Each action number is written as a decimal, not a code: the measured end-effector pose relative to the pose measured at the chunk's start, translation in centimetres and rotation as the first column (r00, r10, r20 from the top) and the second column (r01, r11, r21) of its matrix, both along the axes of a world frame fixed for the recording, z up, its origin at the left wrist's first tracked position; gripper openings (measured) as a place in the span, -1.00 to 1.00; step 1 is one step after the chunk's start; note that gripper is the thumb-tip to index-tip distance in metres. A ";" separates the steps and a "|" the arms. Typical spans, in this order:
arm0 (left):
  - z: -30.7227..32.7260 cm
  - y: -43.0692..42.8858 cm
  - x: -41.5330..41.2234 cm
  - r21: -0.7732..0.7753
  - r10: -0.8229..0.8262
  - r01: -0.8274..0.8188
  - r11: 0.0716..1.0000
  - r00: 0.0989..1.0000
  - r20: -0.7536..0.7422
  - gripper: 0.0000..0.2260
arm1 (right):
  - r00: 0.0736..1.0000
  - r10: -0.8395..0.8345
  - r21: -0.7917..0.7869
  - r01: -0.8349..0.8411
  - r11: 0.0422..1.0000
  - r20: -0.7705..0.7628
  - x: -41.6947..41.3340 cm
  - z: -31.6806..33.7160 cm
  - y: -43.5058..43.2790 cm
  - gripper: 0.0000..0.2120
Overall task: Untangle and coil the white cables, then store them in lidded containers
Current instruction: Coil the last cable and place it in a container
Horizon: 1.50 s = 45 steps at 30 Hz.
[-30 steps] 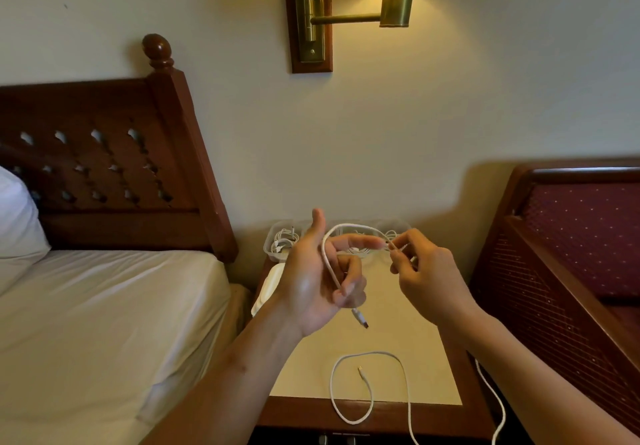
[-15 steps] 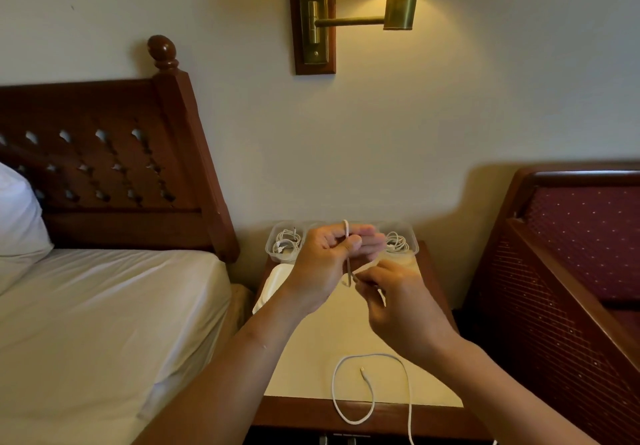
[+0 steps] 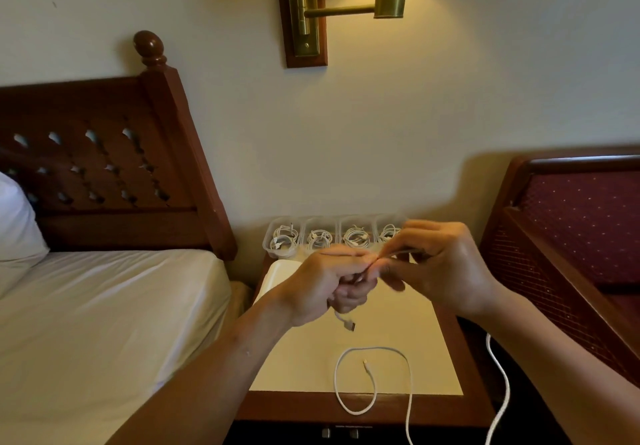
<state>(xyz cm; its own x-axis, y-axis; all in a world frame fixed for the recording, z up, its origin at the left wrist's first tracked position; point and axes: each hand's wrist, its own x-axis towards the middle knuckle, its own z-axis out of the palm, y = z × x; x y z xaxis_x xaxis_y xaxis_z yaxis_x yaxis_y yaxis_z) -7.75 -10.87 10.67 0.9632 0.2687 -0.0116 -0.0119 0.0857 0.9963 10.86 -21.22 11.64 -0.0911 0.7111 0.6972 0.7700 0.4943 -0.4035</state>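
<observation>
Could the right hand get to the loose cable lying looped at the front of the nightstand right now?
Probably yes: the loose cable lies uncovered on the nightstand, below the right hand with nothing between. But that hand is pinching the other cable, so it would likely have to let go first.

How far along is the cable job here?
Done: four containers at the back hold coiled cables, no lids visible on them. In hand: left hand and right hand grip a fifth cable. Left: loose cable on the nightstand, plus lidding.
</observation>
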 end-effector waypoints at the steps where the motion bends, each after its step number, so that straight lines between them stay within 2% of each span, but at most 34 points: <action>1: -0.1 -0.2 -0.2 -0.022 -0.022 0.022 1.000 1.000 -0.006 -0.71 | 1.000 -0.018 0.022 0.018 1.000 -0.015 0.3 0.0 0.1 -0.84; 4: -0.6 -0.5 -0.6 -0.121 -0.025 0.028 0.992 0.999 0.020 -0.63 | 0.989 -0.011 -0.015 0.009 1.000 -0.150 0.9 -0.5 0.6 -0.89; 7: -0.9 -0.8 -0.5 -0.260 0.032 0.000 0.966 0.993 0.118 -0.69 | 0.948 -0.067 -0.067 0.049 0.997 -0.312 0.7 -1.9 1.3 -0.95; 11: -1.2 -1.4 0.2 -0.418 0.143 -0.032 0.908 0.961 0.237 -0.76 | 0.877 -0.181 -0.174 0.114 0.978 -0.444 -2.0 -4.3 1.2 -0.81; 14: -1.4 -1.9 0.9 -0.448 0.239 -0.091 0.889 0.927 0.288 -0.77 | 0.881 -0.177 -0.249 0.070 0.966 -0.438 -3.8 -5.0 0.5 -0.76; 17: -1.2 -2.3 1.4 -0.499 0.376 -0.210 0.841 0.890 0.259 -0.79 | 0.883 -0.199 -0.324 0.057 0.944 -0.426 -5.0 -5.3 0.0 -0.69; 19: -1.1 -2.2 1.6 -0.476 0.463 -0.311 0.823 0.852 0.243 -0.78 | 0.888 -0.245 -0.391 0.082 0.917 -0.389 -5.7 -5.3 -0.4 -0.70; 21: -0.9 -1.9 1.8 -0.399 0.514 -0.399 0.826 0.823 0.241 -0.77 | 0.918 -0.257 -0.438 0.106 0.893 -0.301 -5.8 -5.2 -0.7 -0.66; 23: -0.9 -2.0 2.0 -0.243 0.530 -0.477 0.844 0.813 0.243 -0.80 | 0.940 -0.243 -0.468 0.108 0.877 -0.239 -5.6 -4.9 -1.0 -0.68; 26: -0.9 -2.3 2.3 0.187 0.507 -0.549 0.815 0.831 0.229 -0.80 | 0.969 -0.209 -0.448 0.131 0.884 -0.131 -5.4 -4.3 -1.4 -0.77; 29: -0.9 -1.4 2.2 0.594 0.452 -0.463 0.658 0.874 0.180 -0.82 | 0.987 -0.128 -0.434 0.072 0.898 -0.101 -4.9 -3.3 -2.0 -0.83; 30: -0.8 -0.9 1.9 0.669 0.438 -0.419 0.614 0.886 0.153 -0.81 | 0.988 -0.101 -0.420 0.045 0.906 -0.112 -4.5 -3.0 -2.1 -0.83; 32: -0.7 -0.2 1.3 0.697 0.393 -0.345 0.629 0.914 0.098 -0.75 | 0.989 -0.066 -0.376 0.010 0.927 -0.136 -3.6 -2.0 -2.4 -0.77; 34: -0.3 -0.2 1.0 0.630 0.308 -0.277 0.725 0.949 0.063 -0.68 | 0.989 -0.031 -0.319 -0.016 0.948 -0.142 -2.9 -0.8 -2.5 -0.78; 36: 0.2 -0.6 0.7 0.435 0.223 -0.215 0.874 0.974 0.034 -0.63 | 0.987 -0.047 -0.207 0.015 0.978 -0.153 -2.4 0.4 -2.4 -0.87; 38: 0.2 -0.7 0.5 0.245 0.175 -0.177 0.953 0.984 0.032 -0.60 | 0.972 -0.102 -0.107 0.081 0.991 -0.213 -1.5 1.3 -1.9 -0.94; 40: -0.2 -0.8 0.4 0.141 0.142 -0.147 0.979 0.989 0.047 -0.56 | 0.959 -0.109 -0.064 0.095 0.993 -0.263 -0.7 1.5 -1.3 -0.92; 42: -0.3 -1.2 0.2 0.041 0.114 -0.118 0.992 0.990 0.089 -0.61 | 0.937 -0.071 -0.060 0.054 0.997 -0.343 -0.6 0.9 -0.7 -0.93; 45: -0.1 -1.8 0.3 -0.160 0.119 -0.088 0.983 0.973 0.197 -0.65 | 0.852 -0.014 -0.024 0.002 1.000 -0.524 -1.1 0.0 0.0 -0.92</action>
